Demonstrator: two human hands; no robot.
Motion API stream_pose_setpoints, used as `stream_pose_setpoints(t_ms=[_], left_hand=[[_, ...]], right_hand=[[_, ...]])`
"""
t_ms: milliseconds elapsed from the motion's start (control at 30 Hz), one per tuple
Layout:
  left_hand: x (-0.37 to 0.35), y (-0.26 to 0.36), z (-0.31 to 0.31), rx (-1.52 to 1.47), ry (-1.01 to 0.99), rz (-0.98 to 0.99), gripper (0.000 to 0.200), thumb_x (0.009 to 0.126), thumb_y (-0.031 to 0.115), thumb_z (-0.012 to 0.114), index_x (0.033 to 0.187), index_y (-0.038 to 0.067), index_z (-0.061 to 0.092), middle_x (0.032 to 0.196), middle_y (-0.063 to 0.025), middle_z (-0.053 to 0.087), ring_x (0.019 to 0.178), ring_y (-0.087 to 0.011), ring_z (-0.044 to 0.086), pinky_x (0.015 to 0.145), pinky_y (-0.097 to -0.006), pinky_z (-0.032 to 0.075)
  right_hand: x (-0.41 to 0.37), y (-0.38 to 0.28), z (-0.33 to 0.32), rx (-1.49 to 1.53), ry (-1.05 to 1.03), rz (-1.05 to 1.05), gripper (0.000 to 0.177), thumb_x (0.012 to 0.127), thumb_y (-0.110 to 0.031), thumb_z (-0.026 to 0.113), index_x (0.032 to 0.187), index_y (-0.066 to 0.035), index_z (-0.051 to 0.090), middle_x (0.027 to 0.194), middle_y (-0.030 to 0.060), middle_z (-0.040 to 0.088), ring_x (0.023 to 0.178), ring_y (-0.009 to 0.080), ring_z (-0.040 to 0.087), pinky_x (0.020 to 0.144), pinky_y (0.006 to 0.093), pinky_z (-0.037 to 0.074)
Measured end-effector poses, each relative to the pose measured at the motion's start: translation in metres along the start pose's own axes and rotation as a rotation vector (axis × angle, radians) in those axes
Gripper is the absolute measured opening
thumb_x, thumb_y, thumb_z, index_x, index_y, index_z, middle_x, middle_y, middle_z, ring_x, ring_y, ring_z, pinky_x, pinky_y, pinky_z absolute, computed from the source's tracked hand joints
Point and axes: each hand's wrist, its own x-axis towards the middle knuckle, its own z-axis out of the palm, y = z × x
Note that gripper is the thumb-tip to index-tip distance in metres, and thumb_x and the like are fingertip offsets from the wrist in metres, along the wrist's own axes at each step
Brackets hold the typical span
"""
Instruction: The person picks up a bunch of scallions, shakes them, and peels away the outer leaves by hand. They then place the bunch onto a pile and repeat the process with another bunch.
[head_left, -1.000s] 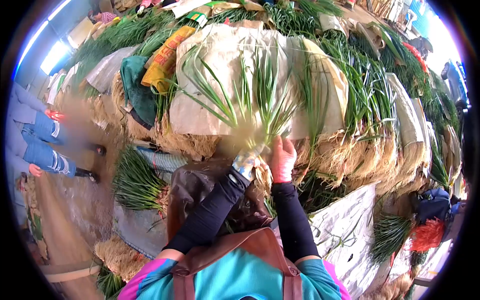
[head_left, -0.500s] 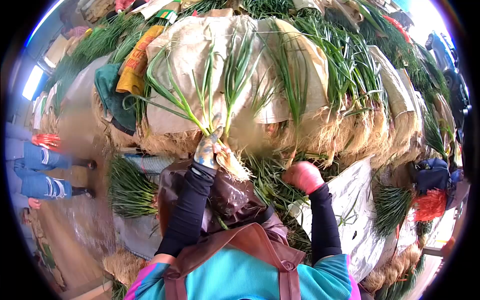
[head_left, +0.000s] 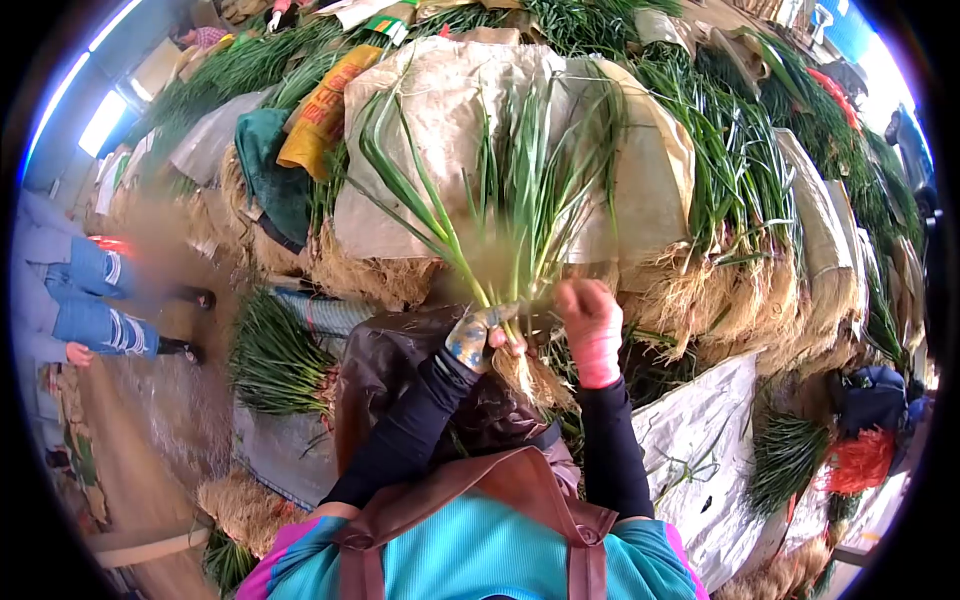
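Observation:
My left hand [head_left: 483,338], in a patterned glove, is closed around a small bunch of green onions [head_left: 525,200]. Their leaves fan upward and their pale roots [head_left: 530,382] hang below the fingers. Close to the right of the stems is my right hand [head_left: 592,318], which has a pink covering at the wrist. Its fingers are curled in, and whatever they hold is hidden. Smudged patches in the view blur the stems near both hands. Under the bunch, a brown apron [head_left: 400,360] covers my lap.
Ahead lies a row of green onions [head_left: 715,150] with roots toward me, partly covered by a beige sack [head_left: 430,130]. Bundles rest at left [head_left: 280,350] and right [head_left: 785,455]. A white sheet [head_left: 700,440] is on the right. A person in torn jeans [head_left: 100,300] stands at left.
My right hand has moved left and up, close to the bunch. My left hand has shifted right and lower with the green onions, and more leaves now show above it. The view has turned slightly.

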Motion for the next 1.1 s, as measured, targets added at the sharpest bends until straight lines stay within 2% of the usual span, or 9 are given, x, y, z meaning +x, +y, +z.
stream_pose_setpoints(t_ms=[167,333,400,467,533,733,800,1000,1100], left_hand=[[-0.007,0.005,0.000,-0.165,-0.176,-0.030,0.024,0.088,0.022,0.046,0.102,0.005,0.055,0.093,-0.0129,0.061,0.062,-0.0261,0.056,0.061,-0.0437,0.048],[0.003,0.007,-0.018,-0.243,-0.515,-0.012,0.025,0.086,0.027,0.048,0.097,0.007,0.058,0.090,-0.0089,0.055,0.073,-0.0217,0.052,0.062,-0.0392,0.046],[-0.003,0.007,-0.008,-0.226,-0.436,0.114,0.024,0.086,0.026,0.049,0.097,0.007,0.057,0.090,-0.0099,0.055,0.072,-0.0220,0.052,0.061,-0.0383,0.047],[-0.001,0.010,-0.026,-0.189,-0.258,0.129,0.023,0.085,0.023,0.051,0.096,0.005,0.059,0.086,-0.0102,0.055,0.070,-0.0226,0.053,0.058,-0.0386,0.048],[0.004,0.011,-0.045,-0.271,-0.212,0.069,0.023,0.084,0.021,0.052,0.097,0.004,0.059,0.085,-0.0102,0.054,0.070,-0.0227,0.053,0.061,-0.0391,0.049],[-0.004,0.016,-0.026,-0.217,-0.333,0.046,0.029,0.086,0.015,0.049,0.111,0.000,0.051,0.098,-0.0175,0.060,0.066,-0.0235,0.061,0.069,-0.0381,0.050],[0.002,0.014,-0.039,-0.297,-0.308,-0.100,0.035,0.086,0.015,0.049,0.118,0.000,0.046,0.097,-0.0169,0.060,0.065,-0.0241,0.061,0.067,-0.0380,0.050],[0.000,0.035,-0.042,0.200,-0.149,0.100,0.038,0.086,0.019,0.051,0.120,0.001,0.044,0.069,-0.0109,0.058,0.056,-0.0223,0.057,0.058,-0.0431,0.051],[0.010,0.028,-0.056,0.270,-0.051,0.114,0.035,0.086,0.020,0.053,0.115,0.000,0.047,0.060,-0.0093,0.052,0.045,-0.0182,0.049,0.061,-0.0432,0.051]], right_hand=[[0.003,-0.006,0.032,0.951,-0.511,0.628,0.040,0.088,-0.031,0.054,0.109,0.003,0.054,0.090,-0.0012,0.059,0.076,0.0070,0.052,0.068,0.0211,0.043],[-0.005,-0.023,0.049,1.438,-0.513,0.713,0.018,0.086,-0.023,0.057,0.085,-0.006,0.055,0.074,-0.0004,0.058,0.061,0.0081,0.054,0.058,0.0223,0.047],[-0.014,-0.022,0.057,1.179,-0.230,0.696,0.016,0.083,-0.019,0.061,0.074,-0.008,0.054,0.067,-0.0021,0.055,0.057,0.0051,0.049,0.053,0.0199,0.043],[-0.016,-0.027,0.065,0.724,0.281,0.090,0.017,0.083,-0.015,0.060,0.068,-0.008,0.054,0.060,-0.0047,0.051,0.050,0.0036,0.038,0.045,0.0214,0.030],[0.000,-0.013,0.025,0.853,0.409,0.471,0.015,0.084,-0.017,0.058,0.073,-0.007,0.057,0.063,-0.0028,0.054,0.051,0.0045,0.039,0.045,0.0221,0.030],[0.010,0.027,0.018,0.380,-0.116,0.361,0.016,0.086,-0.011,0.049,0.089,0.001,0.059,0.069,0.0056,0.058,0.055,0.0107,0.050,0.052,0.0245,0.041],[0.031,0.028,0.040,-0.023,0.021,0.230,0.029,0.081,-0.021,0.059,0.095,0.005,0.057,0.076,0.0150,0.062,0.064,0.0209,0.057,0.061,0.0307,0.046],[0.053,-0.005,0.033,-0.025,-0.254,0.374,0.033,0.074,-0.027,0.067,0.088,0.002,0.063,0.075,0.0153,0.064,0.064,0.0203,0.061,0.064,0.0298,0.047],[0.025,-0.019,0.042,-0.064,-0.292,0.057,0.028,0.077,-0.024,0.065,0.086,0.002,0.062,0.070,0.0138,0.062,0.061,0.0143,0.057,0.059,0.0266,0.044]])
